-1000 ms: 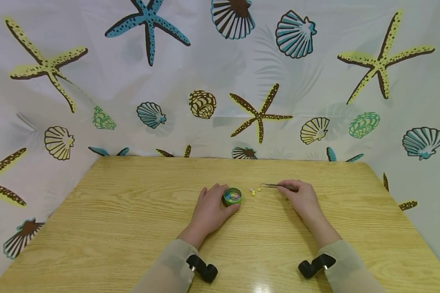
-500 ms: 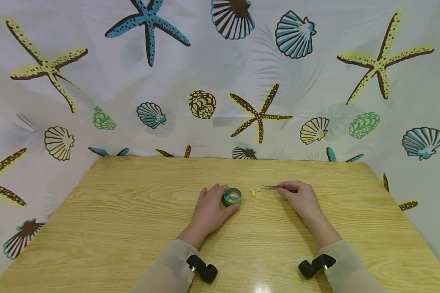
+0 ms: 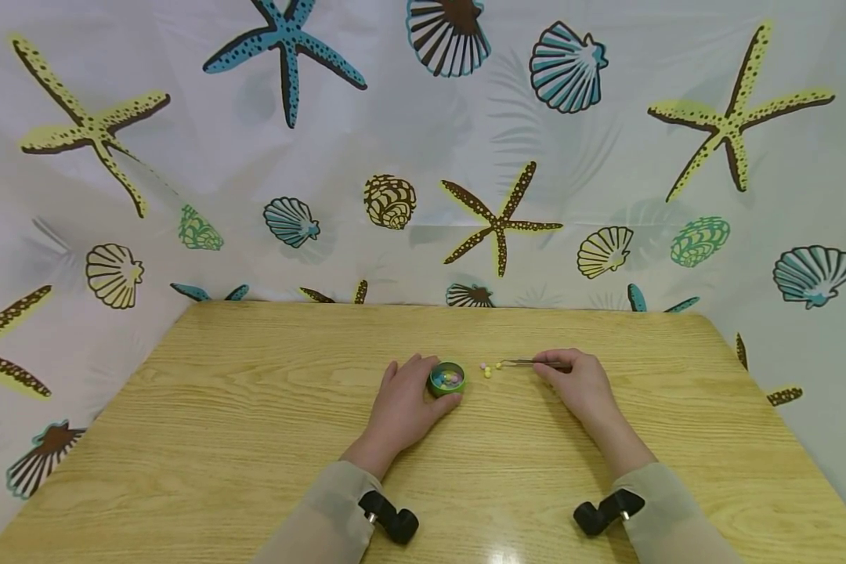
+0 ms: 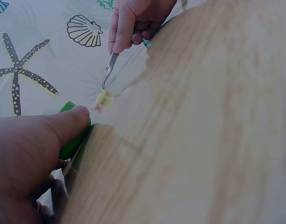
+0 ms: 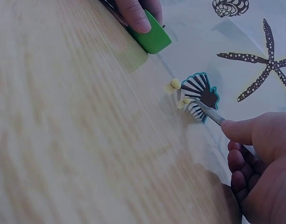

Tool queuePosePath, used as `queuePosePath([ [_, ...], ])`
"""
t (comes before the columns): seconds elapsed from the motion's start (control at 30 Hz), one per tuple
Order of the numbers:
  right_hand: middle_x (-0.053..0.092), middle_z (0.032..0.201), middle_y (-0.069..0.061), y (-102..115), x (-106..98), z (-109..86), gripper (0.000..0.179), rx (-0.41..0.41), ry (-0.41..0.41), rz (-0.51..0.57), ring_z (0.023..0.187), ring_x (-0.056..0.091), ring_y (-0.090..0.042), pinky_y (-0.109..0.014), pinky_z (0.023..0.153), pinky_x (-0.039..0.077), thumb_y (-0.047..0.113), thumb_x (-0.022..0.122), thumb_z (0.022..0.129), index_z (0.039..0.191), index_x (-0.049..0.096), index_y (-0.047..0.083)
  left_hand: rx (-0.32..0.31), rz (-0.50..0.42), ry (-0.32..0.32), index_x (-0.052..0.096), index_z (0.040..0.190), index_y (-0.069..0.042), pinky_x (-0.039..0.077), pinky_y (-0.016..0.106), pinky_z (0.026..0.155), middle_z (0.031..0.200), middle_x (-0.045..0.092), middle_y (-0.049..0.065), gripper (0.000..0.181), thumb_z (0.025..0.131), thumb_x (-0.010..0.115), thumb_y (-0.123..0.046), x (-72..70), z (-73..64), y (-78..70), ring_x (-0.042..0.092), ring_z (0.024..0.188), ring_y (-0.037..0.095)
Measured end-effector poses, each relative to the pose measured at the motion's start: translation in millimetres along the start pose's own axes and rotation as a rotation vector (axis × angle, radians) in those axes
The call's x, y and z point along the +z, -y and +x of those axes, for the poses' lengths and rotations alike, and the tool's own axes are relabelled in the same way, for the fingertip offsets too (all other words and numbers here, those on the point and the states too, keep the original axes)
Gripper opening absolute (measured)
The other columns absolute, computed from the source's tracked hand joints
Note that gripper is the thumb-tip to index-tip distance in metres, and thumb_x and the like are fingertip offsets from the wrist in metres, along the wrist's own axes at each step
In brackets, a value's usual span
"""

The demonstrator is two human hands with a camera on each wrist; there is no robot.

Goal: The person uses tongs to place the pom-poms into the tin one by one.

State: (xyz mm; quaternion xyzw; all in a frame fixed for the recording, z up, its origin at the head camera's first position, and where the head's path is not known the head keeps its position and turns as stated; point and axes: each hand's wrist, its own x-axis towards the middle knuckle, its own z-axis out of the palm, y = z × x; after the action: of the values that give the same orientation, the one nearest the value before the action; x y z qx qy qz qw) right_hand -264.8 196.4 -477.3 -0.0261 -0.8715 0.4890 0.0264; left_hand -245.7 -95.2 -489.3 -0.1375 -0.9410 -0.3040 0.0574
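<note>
My left hand (image 3: 403,401) grips a small round green bowl (image 3: 453,393) from its left side, thumb along the near wall. Pink, yellow and blue beads (image 3: 450,377) lie inside the bowl. To the right, my right hand (image 3: 580,381) pinches a pair of metal tweezers (image 3: 527,362) with bent tips pointing left. The tips are right at a yellow bead (image 3: 498,366), as the right wrist view also shows for the tweezers (image 5: 209,111). Between bowl and tips lie a pink bead (image 3: 483,366) and two yellow beads (image 3: 488,371).
The wooden table (image 3: 254,439) carries all of this. Behind it and along the sides hangs a white cloth (image 3: 423,157) printed with starfish and shells. A black wrist mount (image 3: 389,517) sits on the left sleeve, with another mount (image 3: 609,511) on the right sleeve.
The tweezers' tips have lowered slightly onto the rightmost yellow bead, and the right hand has dipped a little. The left hand and the bowl stay in place.
</note>
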Motion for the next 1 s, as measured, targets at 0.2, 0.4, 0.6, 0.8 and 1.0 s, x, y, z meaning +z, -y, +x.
queuePosePath([
  [0.2, 0.076, 0.127, -0.017, 0.2, -0.1, -0.2, 0.023, -0.013, -0.001, -0.016, 0.119, 0.068, -0.035, -0.051, 0.104, 0.054, 0.02, 0.076, 0.108, 0.124, 0.083, 0.005, -0.001, 0.001, 0.001, 0.061, 0.153, -0.003, 0.016, 0.06, 0.135, 0.156, 0.062, 0.017, 0.069, 0.101, 0.084, -0.042, 0.2, 0.3, 0.1, 0.043, 0.158, 0.037],
  [0.4, 0.074, 0.13, -0.018, -0.5, 0.0, 0.1, 0.023, -0.02, 0.0, -0.023, 0.122, 0.067, -0.036, -0.053, 0.107, 0.054, 0.019, 0.075, 0.108, 0.124, 0.082, 0.005, 0.003, -0.002, -0.001, 0.061, 0.153, -0.003, 0.016, 0.06, 0.135, 0.156, 0.062, 0.017, 0.069, 0.101, 0.084, -0.041, 0.1, 0.4, 0.3, 0.043, 0.158, 0.038],
  [0.6, 0.076, 0.129, -0.018, -0.7, 0.4, -0.2, 0.024, -0.02, -0.007, -0.017, 0.123, 0.067, -0.036, -0.053, 0.108, 0.053, 0.02, 0.075, 0.108, 0.125, 0.082, 0.004, 0.005, -0.005, -0.003, 0.061, 0.153, -0.003, 0.016, 0.06, 0.135, 0.155, 0.062, 0.017, 0.068, 0.101, 0.084, -0.041, 0.6, 0.8, 1.1, 0.044, 0.158, 0.038],
  [0.8, 0.076, 0.127, -0.017, -0.5, 1.4, -0.1, 0.025, -0.014, -0.026, 0.013, 0.119, 0.068, -0.035, -0.05, 0.104, 0.054, 0.021, 0.075, 0.108, 0.126, 0.081, 0.004, 0.003, -0.005, -0.005, 0.061, 0.153, -0.004, 0.016, 0.06, 0.135, 0.155, 0.062, 0.017, 0.068, 0.101, 0.084, -0.042, 2.1, 0.7, 2.4, 0.044, 0.158, 0.038],
  [1.0, 0.074, 0.128, -0.014, 5.2, 2.7, -1.7, 0.024, -0.028, -0.043, 0.034, 0.112, 0.067, -0.031, -0.042, 0.093, 0.055, 0.022, 0.075, 0.109, 0.126, 0.082, 0.007, -0.001, -0.001, -0.003, 0.061, 0.153, -0.004, 0.016, 0.06, 0.135, 0.156, 0.062, 0.017, 0.068, 0.101, 0.084, -0.042, 2.4, 0.6, 2.1, 0.044, 0.158, 0.037],
])
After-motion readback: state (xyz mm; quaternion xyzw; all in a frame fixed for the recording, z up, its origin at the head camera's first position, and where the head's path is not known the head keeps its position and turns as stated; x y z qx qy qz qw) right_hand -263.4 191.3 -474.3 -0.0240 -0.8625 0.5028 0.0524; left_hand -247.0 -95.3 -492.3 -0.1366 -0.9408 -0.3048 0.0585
